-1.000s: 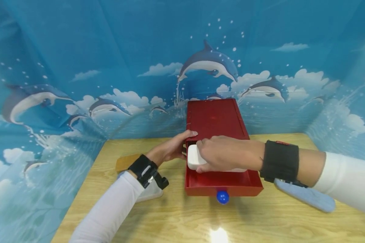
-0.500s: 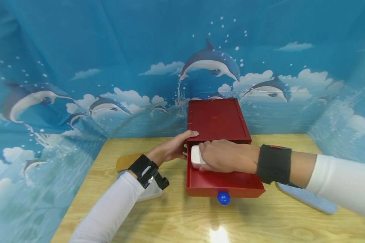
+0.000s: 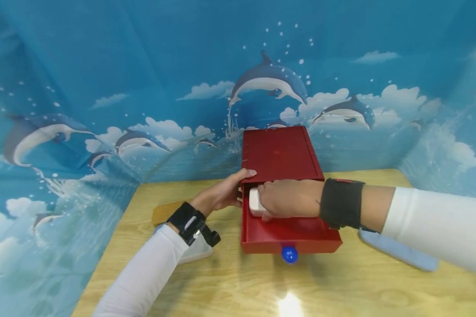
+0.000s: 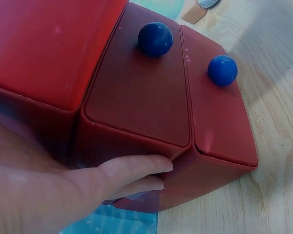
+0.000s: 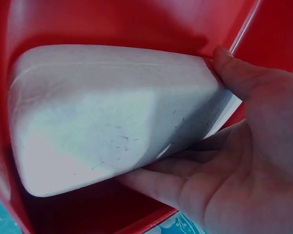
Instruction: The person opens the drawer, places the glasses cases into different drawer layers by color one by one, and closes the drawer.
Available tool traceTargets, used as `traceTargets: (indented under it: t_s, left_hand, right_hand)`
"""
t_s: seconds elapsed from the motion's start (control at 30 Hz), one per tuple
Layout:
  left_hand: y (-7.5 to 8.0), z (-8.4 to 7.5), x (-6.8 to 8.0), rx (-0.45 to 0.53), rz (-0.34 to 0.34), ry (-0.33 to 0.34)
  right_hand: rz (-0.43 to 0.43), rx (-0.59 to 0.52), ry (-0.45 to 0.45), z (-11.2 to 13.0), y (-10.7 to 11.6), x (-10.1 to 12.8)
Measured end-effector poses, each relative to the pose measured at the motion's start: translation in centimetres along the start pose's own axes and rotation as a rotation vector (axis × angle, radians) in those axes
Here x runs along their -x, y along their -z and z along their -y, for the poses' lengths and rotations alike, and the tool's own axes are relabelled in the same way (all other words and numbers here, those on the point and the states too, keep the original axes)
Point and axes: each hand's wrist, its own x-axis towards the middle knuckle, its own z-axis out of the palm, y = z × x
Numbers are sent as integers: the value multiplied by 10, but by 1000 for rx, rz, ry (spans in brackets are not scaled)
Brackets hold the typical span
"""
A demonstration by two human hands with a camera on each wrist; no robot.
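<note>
A red drawer box [image 3: 279, 152] stands at the back of the wooden table [image 3: 230, 286], its top drawer [image 3: 291, 240] pulled out, with a blue knob [image 3: 289, 254]. My right hand [image 3: 263, 200] reaches into that drawer and holds a white block [image 3: 254, 202] against the drawer's left wall. In the right wrist view the fingers [image 5: 156, 183] lie under the white block [image 5: 112, 117] and the thumb above it. My left hand [image 3: 232, 189] holds the box's left front corner, thumb on the top. The left wrist view shows its fingers [image 4: 132, 168] along the box's side [image 4: 136, 102].
A light blue flat piece [image 3: 396, 251] lies right of the box under my right forearm. A wooden paddle [image 3: 164, 212] and a white piece [image 3: 200, 252] lie on the left by my left wrist. Dolphin backdrop walls close in the table on three sides.
My right hand has slid the white block further back into the drawer, so less of the block shows. My left hand has stayed on the box's corner.
</note>
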Motion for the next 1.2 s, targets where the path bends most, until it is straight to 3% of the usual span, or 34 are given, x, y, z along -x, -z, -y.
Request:
traceTargets:
  t_s: [0.2, 0.83, 0.97, 1.2]
  left_hand:
    - [-1, 0, -1, -5, 2, -3]
    - [1, 2, 0, -4, 15, -21]
    - [1, 2, -1, -5, 19, -22]
    - [2, 1, 0, -15, 19, -27]
  right_hand:
    - [36, -9, -52, 8, 5, 7]
    - [-40, 47, -106, 7, -7, 7]
    - [-20, 15, -124, 10, -6, 12]
    - [67, 59, -140, 18, 3, 30]
